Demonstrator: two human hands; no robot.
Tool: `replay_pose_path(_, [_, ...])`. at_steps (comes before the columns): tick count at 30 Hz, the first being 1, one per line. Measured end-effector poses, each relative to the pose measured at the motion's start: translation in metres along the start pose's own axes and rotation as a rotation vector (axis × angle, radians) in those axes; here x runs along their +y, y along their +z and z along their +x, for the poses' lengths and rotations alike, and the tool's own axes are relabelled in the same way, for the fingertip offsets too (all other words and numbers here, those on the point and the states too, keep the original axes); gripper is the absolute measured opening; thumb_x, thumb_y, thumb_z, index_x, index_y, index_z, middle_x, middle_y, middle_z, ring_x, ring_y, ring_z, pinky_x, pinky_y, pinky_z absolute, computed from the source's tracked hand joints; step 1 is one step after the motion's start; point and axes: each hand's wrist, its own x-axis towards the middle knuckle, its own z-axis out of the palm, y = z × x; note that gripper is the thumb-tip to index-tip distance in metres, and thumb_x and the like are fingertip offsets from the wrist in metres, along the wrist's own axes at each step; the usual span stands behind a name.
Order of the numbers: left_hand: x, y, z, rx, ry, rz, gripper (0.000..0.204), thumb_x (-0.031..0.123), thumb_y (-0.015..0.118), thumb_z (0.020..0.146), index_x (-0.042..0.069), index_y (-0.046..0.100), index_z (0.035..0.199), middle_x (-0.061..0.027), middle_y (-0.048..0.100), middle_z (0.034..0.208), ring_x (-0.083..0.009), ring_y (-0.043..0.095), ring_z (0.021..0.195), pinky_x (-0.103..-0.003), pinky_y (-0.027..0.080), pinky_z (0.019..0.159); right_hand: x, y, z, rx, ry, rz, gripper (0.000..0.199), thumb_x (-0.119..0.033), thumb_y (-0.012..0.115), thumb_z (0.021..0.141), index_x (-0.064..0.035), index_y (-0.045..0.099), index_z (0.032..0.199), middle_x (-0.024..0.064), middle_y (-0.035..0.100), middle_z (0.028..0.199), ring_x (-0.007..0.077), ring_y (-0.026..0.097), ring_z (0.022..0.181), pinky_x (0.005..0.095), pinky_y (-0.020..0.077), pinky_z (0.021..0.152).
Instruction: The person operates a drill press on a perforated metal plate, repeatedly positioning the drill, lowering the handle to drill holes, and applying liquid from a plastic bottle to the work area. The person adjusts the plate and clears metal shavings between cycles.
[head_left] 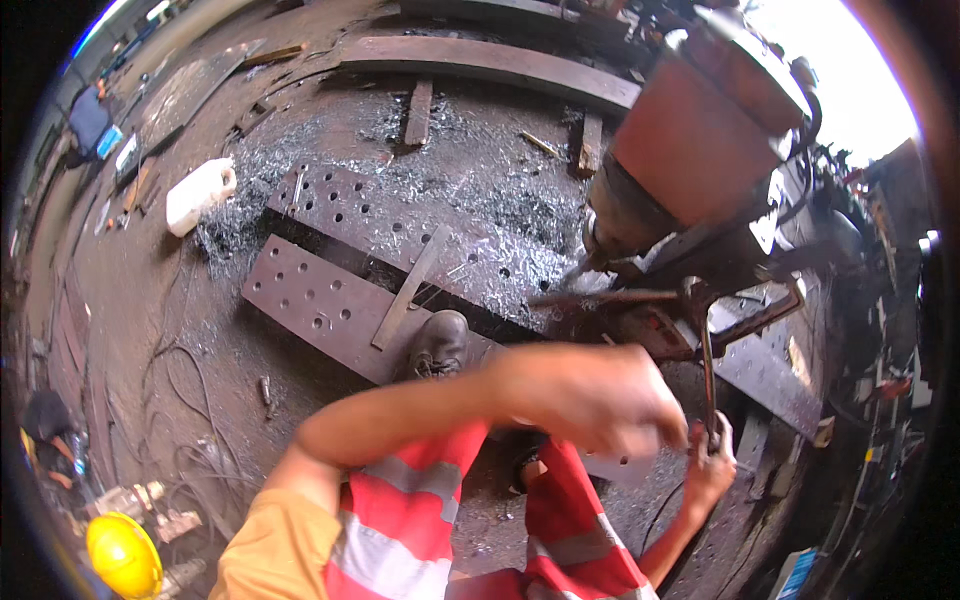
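Observation:
My left hand (pixel 600 402) reaches across from the left and is smeared by motion. Its fingers are near the lower end of a long wrench-like metal bar (pixel 708 375), and I cannot make out whether they touch it. Fingers of my right hand (pixel 710 462) wrap round that lower end. At its top the bar meets a dark metal clamp-like frame (pixel 755 325) beside a big drilling machine with a reddish housing (pixel 690 140). Two thick steel plates lie under it: a far drilled plate (pixel 350 205) strewn with shavings, and a near drilled plate (pixel 290 290). My boot (pixel 440 340) rests by the near one.
A flat metal strip (pixel 412 285) bridges both plates. Metal shavings (pixel 530 205) cover the ground behind. A white jerrycan (pixel 200 195) lies left, near loose cables (pixel 190 390). A yellow hard hat (pixel 123 555) sits lower left. Another person (pixel 90 120) is at the far left.

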Motion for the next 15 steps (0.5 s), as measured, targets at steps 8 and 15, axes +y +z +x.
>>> replay_pose_path(8, [-0.211, -0.048, -0.261, 1.015, -0.932, 0.310, 0.022, 0.014, 0.067, 0.089, 0.002, 0.069, 0.108, -0.0055, 0.071, 0.094, -0.0133, 0.066, 0.081, -0.031, 0.053, 0.072, -0.035, 0.251, -0.004, -0.502, -0.009, 0.979, 0.019, -0.018, 0.064, 0.101, 0.0011, 0.066, 0.105, 0.0050, 0.067, 0.080, 0.0127, 0.062, 0.071, 0.0286, 0.0484, 0.068])
replay_pose_path(15, [-0.282, 0.061, -0.315, 1.147, -1.285, 1.017, 0.039, 0.019, 0.079, 0.083, 0.003, 0.058, 0.112, -0.0203, 0.061, 0.111, -0.0416, 0.058, 0.109, -0.049, 0.049, 0.092, -0.048, 0.259, -0.014, -0.289, 0.068, 1.080, 0.015, -0.015, 0.063, 0.101, -0.0008, 0.066, 0.096, -0.0002, 0.055, 0.063, 0.0069, 0.048, 0.051, 0.0252, 0.0344, 0.046])
